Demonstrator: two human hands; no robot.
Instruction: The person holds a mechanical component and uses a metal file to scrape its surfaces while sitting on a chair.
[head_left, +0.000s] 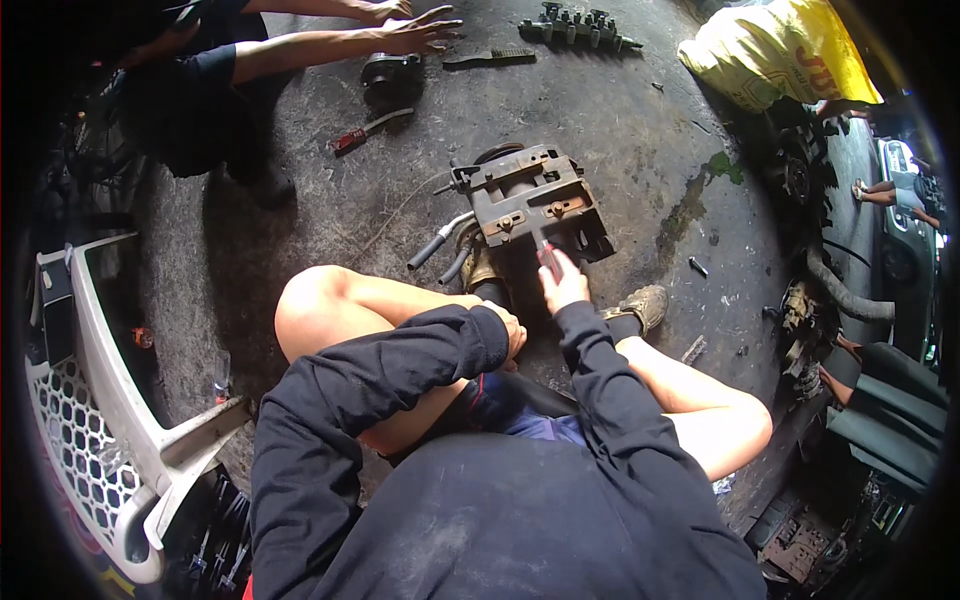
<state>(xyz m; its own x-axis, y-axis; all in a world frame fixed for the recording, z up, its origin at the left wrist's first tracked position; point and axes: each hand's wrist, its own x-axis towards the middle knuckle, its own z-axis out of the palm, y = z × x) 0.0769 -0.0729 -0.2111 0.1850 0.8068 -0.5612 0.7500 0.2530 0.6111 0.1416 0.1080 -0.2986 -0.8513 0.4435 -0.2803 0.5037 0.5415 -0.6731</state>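
In my right hand point(566, 283) is a red-handled tool point(548, 258) with a flat grey blade, its tip against the near edge of a dark metal bracket assembly point(535, 195). That assembly has rusty bolts and slotted plates, and stands on the floor just beyond my feet. Closer to me, my left hand point(513, 335) is held low between my bent legs, its fingers curled; what they close on, if anything, is hidden. A bar with a black grip point(428, 250) and a curved hose end point(455, 265) lie at the assembly's left side.
A red-handled tool point(350, 141), a wire brush point(490, 58), a round black part point(392, 75) and a rod with metal fittings point(580, 28) lie farther off. Another person's hands point(420, 33) reach in at upper left. A loose bolt point(698, 266) is right; a white panel point(120, 370) stands left.
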